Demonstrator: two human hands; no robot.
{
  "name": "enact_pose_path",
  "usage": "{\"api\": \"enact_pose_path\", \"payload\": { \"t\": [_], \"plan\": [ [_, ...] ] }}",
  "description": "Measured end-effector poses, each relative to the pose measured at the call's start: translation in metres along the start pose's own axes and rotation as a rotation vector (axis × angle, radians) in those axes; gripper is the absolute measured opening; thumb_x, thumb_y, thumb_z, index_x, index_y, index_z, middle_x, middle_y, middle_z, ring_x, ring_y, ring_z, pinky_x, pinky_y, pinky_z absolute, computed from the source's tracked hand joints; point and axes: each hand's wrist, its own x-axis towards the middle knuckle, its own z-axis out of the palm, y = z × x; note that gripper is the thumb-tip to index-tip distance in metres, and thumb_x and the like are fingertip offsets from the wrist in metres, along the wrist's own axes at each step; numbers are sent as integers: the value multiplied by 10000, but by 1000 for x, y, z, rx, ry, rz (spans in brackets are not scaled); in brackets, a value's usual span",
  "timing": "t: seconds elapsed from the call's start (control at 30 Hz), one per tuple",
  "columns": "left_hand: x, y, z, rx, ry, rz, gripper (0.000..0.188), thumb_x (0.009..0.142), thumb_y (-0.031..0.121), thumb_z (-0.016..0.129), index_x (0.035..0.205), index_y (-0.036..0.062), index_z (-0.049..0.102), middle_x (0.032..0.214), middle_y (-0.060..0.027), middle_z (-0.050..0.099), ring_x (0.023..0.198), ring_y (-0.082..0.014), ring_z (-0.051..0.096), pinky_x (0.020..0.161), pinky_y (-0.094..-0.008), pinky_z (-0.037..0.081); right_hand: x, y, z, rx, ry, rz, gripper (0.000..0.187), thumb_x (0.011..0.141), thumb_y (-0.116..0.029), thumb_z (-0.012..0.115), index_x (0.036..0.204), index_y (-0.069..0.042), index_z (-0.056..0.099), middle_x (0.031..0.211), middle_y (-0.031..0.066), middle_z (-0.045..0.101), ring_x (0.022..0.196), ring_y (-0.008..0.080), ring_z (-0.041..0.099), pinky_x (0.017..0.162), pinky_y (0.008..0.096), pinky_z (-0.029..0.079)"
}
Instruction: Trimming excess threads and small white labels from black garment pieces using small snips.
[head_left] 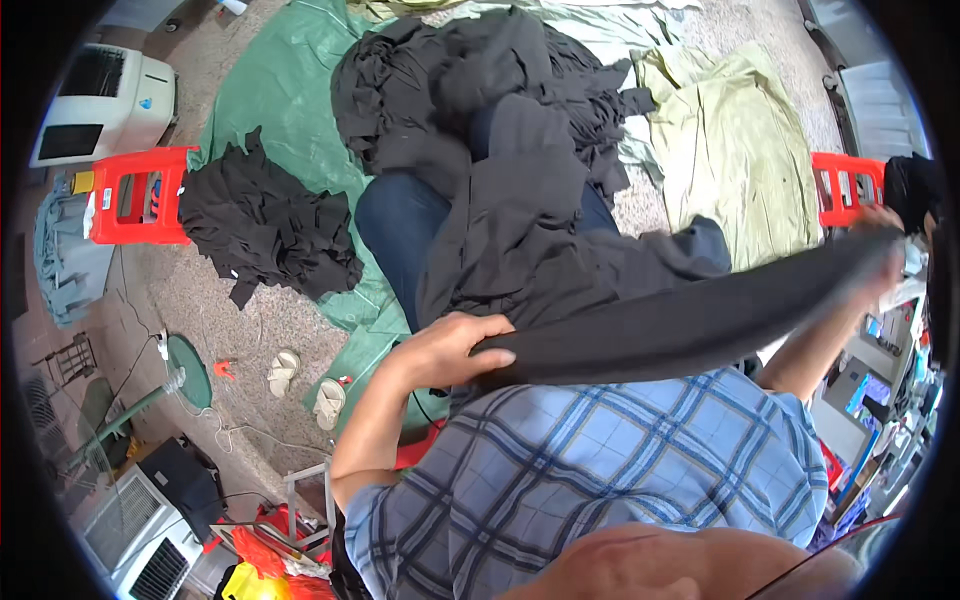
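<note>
Green tarp [290, 90] spread over the floor; I take it as my landmark. At its top middle, the large heap of black cloth [480, 90] spills down over the person's blue-trousered lap. On the tarp's left edge sits a smaller black pile [265, 225]. Off the tarp's right side lies a pale yellow-green sheet [735, 140]. Left of the tarp, a red plastic stool [135, 195]; a second red stool [845, 185] stands beyond the sheet.

Below the tarp's lower edge, a long black cloth strip [690, 325] is stretched taut between both hands, across the chest. Left hand [450, 350]: fingers curled together, clamped over the strip's near end. Right hand [880, 245]: blurred at the far end of the strip, appears to grip it; I cannot tell how the fingers are set.

Pair of pale sandals [305, 385] just off the tarp's lower left corner.
</note>
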Motion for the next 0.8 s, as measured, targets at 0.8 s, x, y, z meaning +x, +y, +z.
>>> {"api": "enact_pose_path", "payload": {
  "t": [0.8],
  "plan": [
    [52, 19, -74, 119, 1219, 377, 77, 790, -25, 618, 839, 0, 564, 1073, -101, 613, 980, -194, 573, 866, -291, 444, -123, -11, 206, -127, -1293, 83, 164, 704, -77, 603, 850, -19, 554, 728, 140, 581, 691, 323, 606, 610, 395, 455]
  ]
}}
